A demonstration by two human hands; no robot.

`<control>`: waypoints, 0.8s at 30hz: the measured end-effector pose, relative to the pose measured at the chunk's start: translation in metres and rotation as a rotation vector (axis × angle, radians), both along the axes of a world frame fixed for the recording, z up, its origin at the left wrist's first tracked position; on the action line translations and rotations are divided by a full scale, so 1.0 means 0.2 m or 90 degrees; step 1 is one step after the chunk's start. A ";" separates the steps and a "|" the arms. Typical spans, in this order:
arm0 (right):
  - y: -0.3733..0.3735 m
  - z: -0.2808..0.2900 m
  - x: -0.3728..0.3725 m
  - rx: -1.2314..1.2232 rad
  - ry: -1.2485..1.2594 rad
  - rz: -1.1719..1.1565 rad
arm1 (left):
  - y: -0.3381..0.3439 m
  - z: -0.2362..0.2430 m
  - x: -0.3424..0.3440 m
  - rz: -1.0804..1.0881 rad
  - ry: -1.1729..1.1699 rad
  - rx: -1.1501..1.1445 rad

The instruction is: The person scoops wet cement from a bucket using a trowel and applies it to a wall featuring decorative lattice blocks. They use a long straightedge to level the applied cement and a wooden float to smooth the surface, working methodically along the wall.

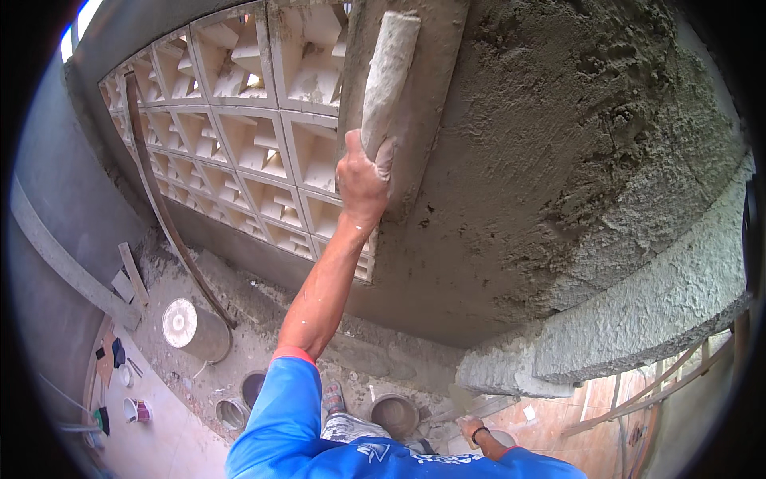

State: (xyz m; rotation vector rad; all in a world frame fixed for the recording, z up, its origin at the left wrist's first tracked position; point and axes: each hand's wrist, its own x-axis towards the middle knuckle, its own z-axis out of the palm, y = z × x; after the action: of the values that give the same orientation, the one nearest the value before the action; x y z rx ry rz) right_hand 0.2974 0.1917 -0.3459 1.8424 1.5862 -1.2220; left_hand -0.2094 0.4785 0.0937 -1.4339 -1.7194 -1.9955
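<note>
Up on the wall, my left hand (365,177) is wrapped round the lower end of the pale, mortar-caked handle of a long plastering float (431,88). The float's grey board lies along the edge between the breeze-block screen (239,136) and the wet mortar (511,176) on the wall. That mortar looks smooth near the board and rougher toward the right. Low down on the right, my right hand (472,433) is closed on what looks like a trowel (460,398), its blade blurred against the floor. The wrist carries a dark band.
A rough plastered ledge (638,287) juts out at the right. Below stand an upturned bucket (195,330), an open bucket (395,415) and smaller pots (232,414). A long curved-looking batten (163,207) leans on the screen. Thin poles (638,399) cross at the lower right.
</note>
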 end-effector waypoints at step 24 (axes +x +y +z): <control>-0.13 -0.23 0.21 0.101 -0.015 0.101 | 0.01 0.62 0.04 -0.034 0.043 0.086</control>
State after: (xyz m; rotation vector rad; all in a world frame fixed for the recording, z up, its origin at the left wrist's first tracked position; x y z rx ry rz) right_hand 0.3398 0.1655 -0.3914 1.7773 1.8246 -1.0281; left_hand -0.2010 0.4795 0.2170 -1.4977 -1.5048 -2.0221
